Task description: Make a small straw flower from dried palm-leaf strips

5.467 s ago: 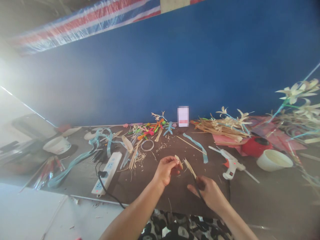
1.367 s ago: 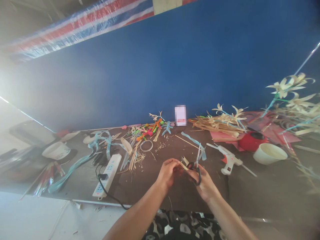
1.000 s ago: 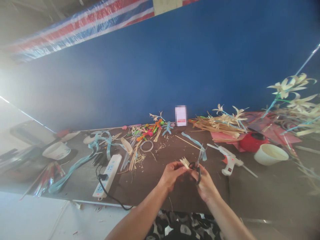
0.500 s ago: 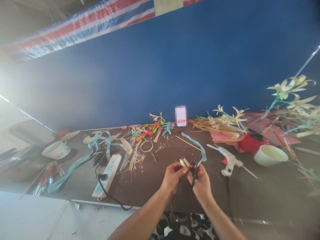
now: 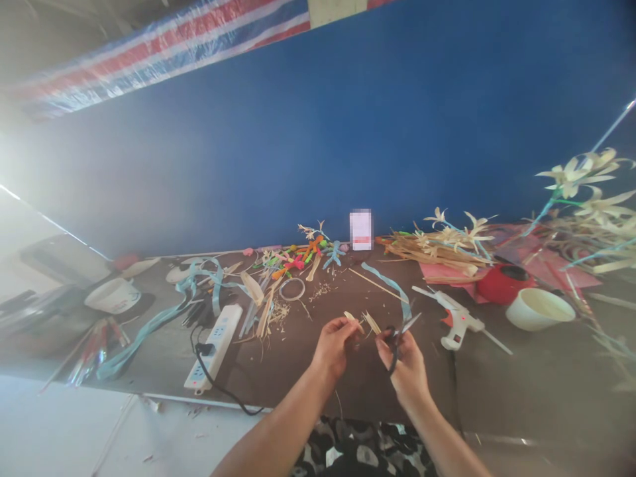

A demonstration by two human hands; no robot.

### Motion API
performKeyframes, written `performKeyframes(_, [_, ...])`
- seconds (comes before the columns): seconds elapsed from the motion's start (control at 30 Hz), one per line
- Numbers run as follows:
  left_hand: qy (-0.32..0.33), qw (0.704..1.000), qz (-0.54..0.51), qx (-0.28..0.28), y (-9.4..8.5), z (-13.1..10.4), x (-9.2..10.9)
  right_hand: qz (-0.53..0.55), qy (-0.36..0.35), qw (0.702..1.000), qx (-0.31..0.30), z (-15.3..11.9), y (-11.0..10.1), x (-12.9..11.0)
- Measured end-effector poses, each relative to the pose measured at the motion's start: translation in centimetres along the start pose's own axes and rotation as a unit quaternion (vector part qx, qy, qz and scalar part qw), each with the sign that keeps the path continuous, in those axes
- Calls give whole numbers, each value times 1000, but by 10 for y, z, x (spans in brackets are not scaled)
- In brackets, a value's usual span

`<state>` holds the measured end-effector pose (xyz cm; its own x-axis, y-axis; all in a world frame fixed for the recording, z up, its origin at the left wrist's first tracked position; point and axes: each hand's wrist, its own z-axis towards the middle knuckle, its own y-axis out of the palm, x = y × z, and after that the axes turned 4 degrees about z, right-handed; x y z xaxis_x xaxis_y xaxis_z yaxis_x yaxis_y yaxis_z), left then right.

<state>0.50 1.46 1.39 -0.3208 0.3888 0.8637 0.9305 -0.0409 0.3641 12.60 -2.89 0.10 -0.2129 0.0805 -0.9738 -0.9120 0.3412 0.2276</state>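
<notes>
The left hand [image 5: 332, 350] is closed at the thumb and fingertips on a pale sliver [image 5: 352, 318], while by the right hand [image 5: 408, 370] a pale pointed bundle [image 5: 371, 323] is held at its base together with dark-handled scissors [image 5: 410, 323], whose blades are directed up and away from the bundle. Both pale pieces are held above the near part of the dark surface [image 5: 308, 384], close together; whether they touch cannot be told. The work in hand is judged to be partway: the bundle is already split into points, but nothing is seen joined to it or to the sliver. Farther off, the glue gun [image 5: 460, 321] is laid to the right with a red light showing, and the power strip [image 5: 213, 348] is set to the left, with a plug in it. Trimmings [image 5: 278, 315] are scattered beyond, near a clear ring [image 5: 292, 289], and a blue ribbon [image 5: 392, 285] is stretched out. Toward the back, at the foot of the blue panel [image 5: 298, 146], pale flowers [image 5: 474, 232] are seen fully formed on the right; how many pieces are left to be worked cannot be told.
</notes>
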Motion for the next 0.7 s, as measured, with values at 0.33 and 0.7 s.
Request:
performKeyframes(0.33, [-24, 999, 15, 31, -13, 13, 8, -16, 41, 998, 38, 16, -30, 3])
performKeyframes(0.7, [-29, 1000, 6, 2, -5, 11, 13, -158, 43, 984, -66, 28, -38, 16])
